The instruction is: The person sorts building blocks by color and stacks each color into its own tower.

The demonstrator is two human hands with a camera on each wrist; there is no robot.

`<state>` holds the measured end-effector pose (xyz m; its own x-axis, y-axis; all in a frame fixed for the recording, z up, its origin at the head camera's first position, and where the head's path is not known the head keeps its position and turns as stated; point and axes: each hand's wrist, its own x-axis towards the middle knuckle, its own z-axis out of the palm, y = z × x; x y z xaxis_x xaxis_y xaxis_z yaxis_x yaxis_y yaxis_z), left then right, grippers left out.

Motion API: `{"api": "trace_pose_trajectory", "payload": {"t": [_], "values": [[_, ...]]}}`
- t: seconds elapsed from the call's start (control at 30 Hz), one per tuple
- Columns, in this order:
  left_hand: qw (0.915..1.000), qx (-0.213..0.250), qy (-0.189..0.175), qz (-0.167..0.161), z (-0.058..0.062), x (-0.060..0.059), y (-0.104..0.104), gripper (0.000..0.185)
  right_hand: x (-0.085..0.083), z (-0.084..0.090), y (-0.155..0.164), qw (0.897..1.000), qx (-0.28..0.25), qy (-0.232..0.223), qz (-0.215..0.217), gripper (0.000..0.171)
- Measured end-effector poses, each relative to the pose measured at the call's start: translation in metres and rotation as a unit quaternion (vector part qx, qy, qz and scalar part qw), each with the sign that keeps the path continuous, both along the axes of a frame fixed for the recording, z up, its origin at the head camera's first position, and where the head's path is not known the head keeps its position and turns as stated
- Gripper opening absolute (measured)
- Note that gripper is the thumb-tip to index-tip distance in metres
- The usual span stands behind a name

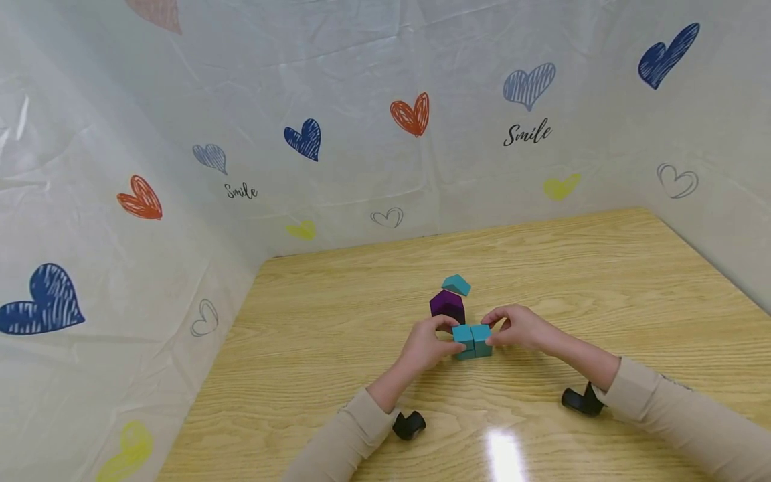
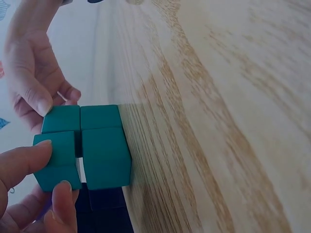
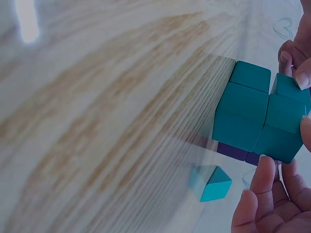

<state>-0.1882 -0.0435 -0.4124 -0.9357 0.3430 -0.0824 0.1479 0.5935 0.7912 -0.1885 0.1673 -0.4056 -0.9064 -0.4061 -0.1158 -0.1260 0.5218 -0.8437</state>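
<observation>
Several teal blocks stand two wide and two high on the wooden table. My left hand (image 1: 423,345) pinches the upper left teal block (image 2: 56,162) between thumb and fingers. In the left wrist view a narrow gap shows between that block and the lower left teal block (image 2: 106,158). From the other side, my right hand (image 1: 519,327) pinches the upper right teal block (image 3: 281,128), which sits on the lower right teal block (image 3: 240,116). The two upper blocks are side by side. Just behind the stack stands a dark purple piece (image 1: 447,304) with a peaked top, partly hidden by my left fingers.
A teal triangular block (image 1: 456,285) lies behind the purple piece. The wooden table (image 1: 337,321) meets a white sheet (image 1: 349,187) printed with hearts at its back and sides. Black wrist mounts (image 1: 409,426) hang below both sleeves, close over the table.
</observation>
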Motion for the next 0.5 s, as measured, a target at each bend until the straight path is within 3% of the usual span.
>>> {"api": "trace_pose_trajectory", "payload": {"t": [0.5], "values": [[0.9999,-0.005,0.009,0.005,-0.004,0.0011,0.0018,0.03,-0.0002,-0.0007,0.0008,1.0,-0.005,0.0,0.005,0.038]]}}
